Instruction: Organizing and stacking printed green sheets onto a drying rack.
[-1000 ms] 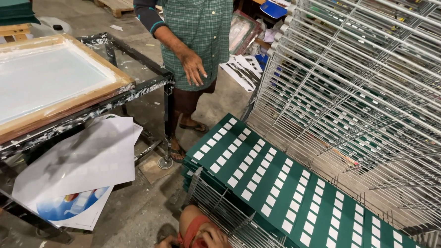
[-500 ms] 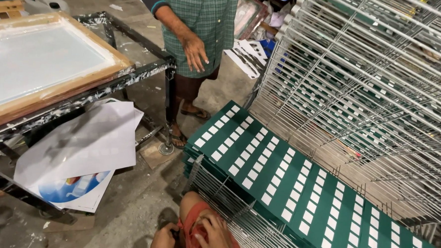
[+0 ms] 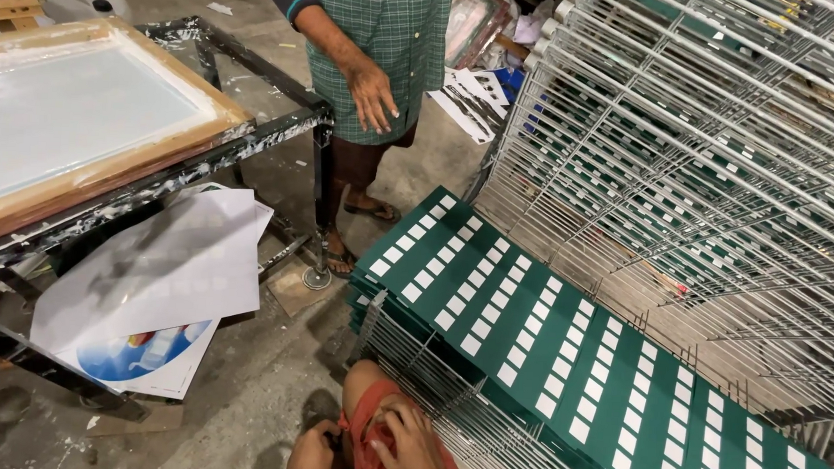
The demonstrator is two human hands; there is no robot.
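Observation:
My right hand (image 3: 414, 443) lies at the bottom edge with its fingers spread flat on red cloth (image 3: 367, 427) over my knee. Just left of the cloth is my left hand (image 3: 311, 453), curled and cut off by the frame, so its grip is unclear. Right in front of my knee, a low wire rack shelf (image 3: 429, 380) carries a long row of green sheets (image 3: 562, 349) printed with white rectangles. Neither hand touches the sheets.
Another person in a green checked shirt stands ahead, one open hand (image 3: 374, 96) hanging down. A wood-framed printing screen (image 3: 75, 116) lies on a paint-spattered metal table at left, with white paper sheets (image 3: 153, 275) below it. Tilted wire drying shelves (image 3: 711, 154) fill the right.
The view has dropped slightly, so my knee and both hands show more fully. My right hand has settled on the red cloth. The standing person's hand has lowered and opened.

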